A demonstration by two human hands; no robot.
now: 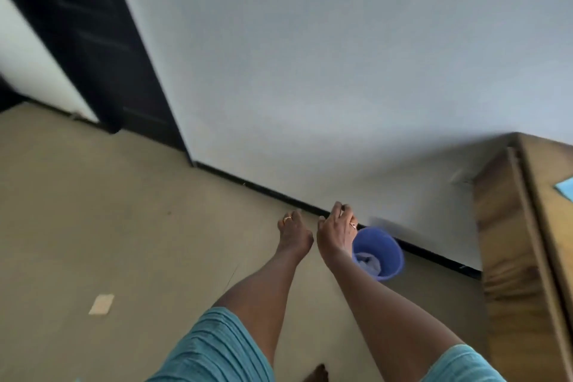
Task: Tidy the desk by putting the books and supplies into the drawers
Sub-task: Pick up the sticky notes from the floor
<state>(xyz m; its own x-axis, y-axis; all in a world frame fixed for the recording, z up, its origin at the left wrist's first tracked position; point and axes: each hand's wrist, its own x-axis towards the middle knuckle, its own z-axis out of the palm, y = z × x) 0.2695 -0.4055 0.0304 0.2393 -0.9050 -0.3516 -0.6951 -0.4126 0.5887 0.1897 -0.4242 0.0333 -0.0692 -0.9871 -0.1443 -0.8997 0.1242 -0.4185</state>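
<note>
Both my arms stretch out over the beige floor, and the view is tilted and blurred. My left hand (293,234) wears a ring, and its fingers curl downward with nothing visible in them. My right hand (336,231) hovers just left of and above a blue waste bin (383,246) that has white paper inside. Its fingers are bunched with a pale speck at the tips, too blurred to name. The wooden desk (508,245) stands at the right edge with a light blue item (565,187) on top. No drawers show.
A pale wall with a black skirting board (279,192) runs behind the bin. A dark door (93,40) is at the upper left. A small beige card (101,304) lies on the floor at the left. My bare foot (317,374) shows at the bottom.
</note>
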